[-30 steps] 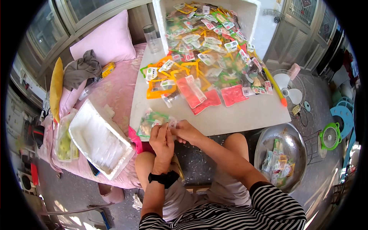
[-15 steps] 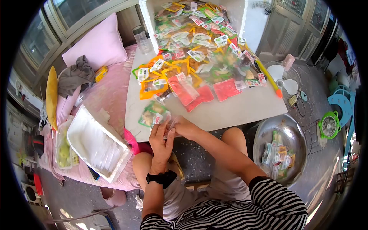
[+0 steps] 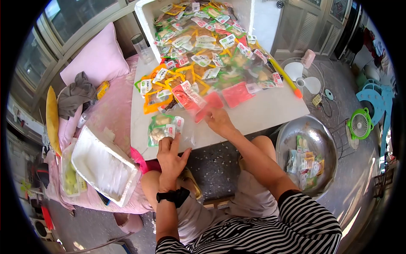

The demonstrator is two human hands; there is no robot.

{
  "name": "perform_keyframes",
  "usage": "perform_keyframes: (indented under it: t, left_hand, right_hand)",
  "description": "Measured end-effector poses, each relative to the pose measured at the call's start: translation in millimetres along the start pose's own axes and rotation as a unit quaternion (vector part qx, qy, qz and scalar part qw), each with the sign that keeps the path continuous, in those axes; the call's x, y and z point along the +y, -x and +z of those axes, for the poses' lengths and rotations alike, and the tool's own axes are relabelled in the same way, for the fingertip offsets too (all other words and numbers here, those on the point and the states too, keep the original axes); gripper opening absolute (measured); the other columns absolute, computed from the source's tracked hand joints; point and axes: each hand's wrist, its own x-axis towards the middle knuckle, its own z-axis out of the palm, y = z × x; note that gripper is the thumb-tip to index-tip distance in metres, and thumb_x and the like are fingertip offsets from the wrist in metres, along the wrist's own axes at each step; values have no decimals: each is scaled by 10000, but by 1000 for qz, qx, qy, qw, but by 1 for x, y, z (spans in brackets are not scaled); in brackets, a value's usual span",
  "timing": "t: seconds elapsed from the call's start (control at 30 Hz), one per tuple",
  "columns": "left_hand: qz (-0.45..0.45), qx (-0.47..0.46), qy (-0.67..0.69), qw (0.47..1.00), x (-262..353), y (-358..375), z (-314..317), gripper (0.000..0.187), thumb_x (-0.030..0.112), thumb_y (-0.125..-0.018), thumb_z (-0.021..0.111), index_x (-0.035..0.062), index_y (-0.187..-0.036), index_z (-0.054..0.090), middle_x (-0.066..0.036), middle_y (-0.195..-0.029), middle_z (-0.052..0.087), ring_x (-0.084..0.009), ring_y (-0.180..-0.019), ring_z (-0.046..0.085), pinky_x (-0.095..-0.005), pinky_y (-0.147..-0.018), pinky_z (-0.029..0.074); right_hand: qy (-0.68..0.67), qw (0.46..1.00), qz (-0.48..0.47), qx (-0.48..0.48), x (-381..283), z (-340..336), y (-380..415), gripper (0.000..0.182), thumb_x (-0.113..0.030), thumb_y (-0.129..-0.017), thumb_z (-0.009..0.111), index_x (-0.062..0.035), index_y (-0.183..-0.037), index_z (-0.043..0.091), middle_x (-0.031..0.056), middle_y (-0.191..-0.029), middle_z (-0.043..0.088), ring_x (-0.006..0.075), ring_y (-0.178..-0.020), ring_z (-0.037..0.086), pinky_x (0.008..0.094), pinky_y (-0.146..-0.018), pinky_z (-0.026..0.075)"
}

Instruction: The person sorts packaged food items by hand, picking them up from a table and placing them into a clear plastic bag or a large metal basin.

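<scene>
My left hand (image 3: 171, 155) is open over the table's front edge, fingers spread, its fingertips touching the lower edge of some clear, green-edged food packets (image 3: 162, 126). These packets show pale pieces inside and white-and-red labels. My right hand (image 3: 220, 122) has its fingers curled at the edge of a flat red packet (image 3: 212, 100), slightly blurred there. Another red packet (image 3: 188, 95), with white lettering, lies partly over it. A third red packet (image 3: 237, 94) rests to the right. Several orange-edged packets (image 3: 157, 100) lie beyond my left hand.
A white foam box (image 3: 146, 29) lies on its side at the back, packets spilling onto the white table (image 3: 270, 108). A yellow stick (image 3: 284, 77) borders the heap. Right of my knees, a metal basin (image 3: 327, 146) holds several packets. An empty foam tray (image 3: 101, 165) sits on the pink bed.
My right hand has left my left hand and moved right and forward to the red packets. My left hand's fingers have spread apart near the green-edged packets. The view has shifted slightly.
</scene>
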Motion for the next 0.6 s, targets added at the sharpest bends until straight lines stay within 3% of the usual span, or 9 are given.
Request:
perform_keyframes:
  t: [0.07,0.17,0.2,0.37,0.47,0.6]
  left_hand:
    - [21,-15,-13,1000,3,0,1,622,151,-565,815,41,-1137,595,-110,-892,513,-293,-792,509,-397,-678,454]
    - [29,-38,-34,998,6,0,5,626,128,-551,812,46,-1132,594,-114,-929,508,-299,-817,506,-395,-683,454]
    - [28,-45,-41,998,7,0,7,621,112,-542,812,46,-1121,598,-118,-936,510,-305,-829,510,-396,-689,455]
    - [46,-27,-58,997,6,2,14,566,76,-565,775,49,-1100,590,-119,-976,511,-297,-846,510,-392,-692,459]
    - [54,-1,-71,996,4,2,15,464,37,-598,736,42,-1043,608,-118,-949,527,-298,-822,518,-393,-690,459]
    - [84,44,-35,995,-6,4,15,349,-14,-594,667,31,-939,635,-101,-882,555,-304,-762,531,-396,-656,468]
  right_hand:
    - [-134,991,11,-1,9,16,-12,275,-193,-799,613,17,-977,598,191,-833,646,326,-801,630,396,-717,493]
    - [-120,991,40,42,17,40,-29,221,-148,-797,632,42,-908,603,160,-733,638,246,-659,626,353,-613,494]
    - [-174,983,44,24,11,41,-31,199,-134,-796,637,42,-883,604,145,-704,630,219,-610,607,338,-565,481]
    - [-423,898,105,-58,-14,27,-29,98,-69,-794,647,19,-772,608,66,-590,581,96,-444,510,252,-376,384]
    - [-459,881,107,-40,-12,32,-30,97,-83,-791,645,-1,-763,603,55,-596,581,92,-448,508,240,-364,364]
    - [-419,896,147,-24,-15,23,-31,136,-119,-811,634,-7,-741,600,53,-593,580,89,-445,496,244,-373,362]
